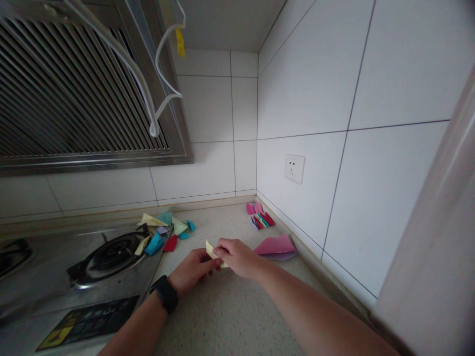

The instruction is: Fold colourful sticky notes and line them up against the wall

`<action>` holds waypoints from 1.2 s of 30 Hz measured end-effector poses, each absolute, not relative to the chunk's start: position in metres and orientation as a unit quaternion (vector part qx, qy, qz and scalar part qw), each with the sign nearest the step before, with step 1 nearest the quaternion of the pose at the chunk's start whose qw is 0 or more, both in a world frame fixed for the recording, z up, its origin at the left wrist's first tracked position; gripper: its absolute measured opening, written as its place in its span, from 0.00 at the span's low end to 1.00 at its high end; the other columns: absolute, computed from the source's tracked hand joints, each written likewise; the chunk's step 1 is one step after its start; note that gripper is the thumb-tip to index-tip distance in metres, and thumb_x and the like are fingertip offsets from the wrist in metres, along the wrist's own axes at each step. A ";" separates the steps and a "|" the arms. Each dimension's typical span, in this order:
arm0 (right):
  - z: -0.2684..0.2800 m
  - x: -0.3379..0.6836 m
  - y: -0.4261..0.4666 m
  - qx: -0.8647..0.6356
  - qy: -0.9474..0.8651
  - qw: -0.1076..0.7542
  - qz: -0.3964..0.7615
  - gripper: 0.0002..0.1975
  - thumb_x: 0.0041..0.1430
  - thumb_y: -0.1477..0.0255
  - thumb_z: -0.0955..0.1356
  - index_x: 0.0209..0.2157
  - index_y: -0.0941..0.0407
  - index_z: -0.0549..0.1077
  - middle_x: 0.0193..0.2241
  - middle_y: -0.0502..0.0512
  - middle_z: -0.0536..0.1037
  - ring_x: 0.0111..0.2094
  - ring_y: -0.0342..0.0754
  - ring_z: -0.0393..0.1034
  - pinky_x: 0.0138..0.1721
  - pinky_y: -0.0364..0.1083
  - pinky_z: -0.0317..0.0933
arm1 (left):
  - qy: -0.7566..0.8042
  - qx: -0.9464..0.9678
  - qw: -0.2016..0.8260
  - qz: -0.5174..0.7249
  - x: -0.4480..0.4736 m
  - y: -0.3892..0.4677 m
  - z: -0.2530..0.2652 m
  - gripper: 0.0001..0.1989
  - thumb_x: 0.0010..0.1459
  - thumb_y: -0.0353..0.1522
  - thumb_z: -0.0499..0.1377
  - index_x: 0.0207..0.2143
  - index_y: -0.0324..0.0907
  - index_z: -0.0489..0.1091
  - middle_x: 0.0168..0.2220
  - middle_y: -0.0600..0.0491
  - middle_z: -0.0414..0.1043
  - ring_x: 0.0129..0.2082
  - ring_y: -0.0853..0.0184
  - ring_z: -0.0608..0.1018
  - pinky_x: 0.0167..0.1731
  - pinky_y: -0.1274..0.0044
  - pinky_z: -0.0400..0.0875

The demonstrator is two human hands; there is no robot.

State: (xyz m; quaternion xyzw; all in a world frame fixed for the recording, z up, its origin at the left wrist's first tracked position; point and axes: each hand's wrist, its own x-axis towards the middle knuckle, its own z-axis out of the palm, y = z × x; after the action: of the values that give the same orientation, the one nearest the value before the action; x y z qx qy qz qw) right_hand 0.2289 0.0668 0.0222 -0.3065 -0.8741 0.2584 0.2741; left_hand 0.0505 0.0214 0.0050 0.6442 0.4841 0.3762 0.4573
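A small pale yellow piece of folded paper (pixel 210 248) is between my two hands, above the speckled countertop (pixel 222 316). My left hand (pixel 193 269), with a dark watch at the wrist, pinches its lower left side. Fingers of my right hand (pixel 235 256) close on it from the right and cover part of it. Right of my hands lie pink and lilac paper sheets (pixel 276 245). Farther back, near the corner, small folded paper pieces (pixel 262 220) in red, blue and other colours sit in a row, with pink ones (pixel 254 207) behind them.
Several folded papers (pixel 156 242) in blue, yellow, green and red lie across the edge of the gas stove (pixel 107 291), some touching the burner (pixel 117 254). A range hood (pixel 92 99) with a hanging white cable (pixel 148 109) is overhead. Tiled walls meet behind the counter; one bears a socket (pixel 295 168).
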 end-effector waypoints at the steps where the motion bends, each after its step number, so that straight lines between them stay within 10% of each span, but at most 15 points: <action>1: 0.024 0.230 0.066 -0.294 -0.884 0.260 0.255 0.14 0.64 0.62 0.61 0.31 0.56 0.69 0.24 0.47 0.70 0.26 0.40 0.61 0.26 0.39 0.46 | 0.479 0.654 0.459 0.364 0.050 0.020 0.006 0.21 0.52 0.47 0.60 0.33 0.36 0.73 0.25 0.54 0.71 0.20 0.73 0.65 0.19 0.81 0.55; 36: 0.033 0.239 0.066 -0.248 -0.862 0.162 0.411 0.19 0.62 0.58 0.62 0.25 0.59 0.66 0.19 0.45 0.64 0.21 0.38 0.55 0.22 0.38 0.47 | 0.336 0.684 0.565 0.317 0.049 0.010 0.010 0.21 0.56 0.45 0.59 0.32 0.35 0.78 0.31 0.44 0.79 0.27 0.67 0.75 0.34 0.75 0.69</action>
State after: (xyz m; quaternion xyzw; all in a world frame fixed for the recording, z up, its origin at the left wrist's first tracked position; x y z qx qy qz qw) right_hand 0.2392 0.0660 0.0330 -0.2476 -0.8623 0.4112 0.1617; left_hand 0.0492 0.0105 0.0100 0.6838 0.3357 0.3167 0.5651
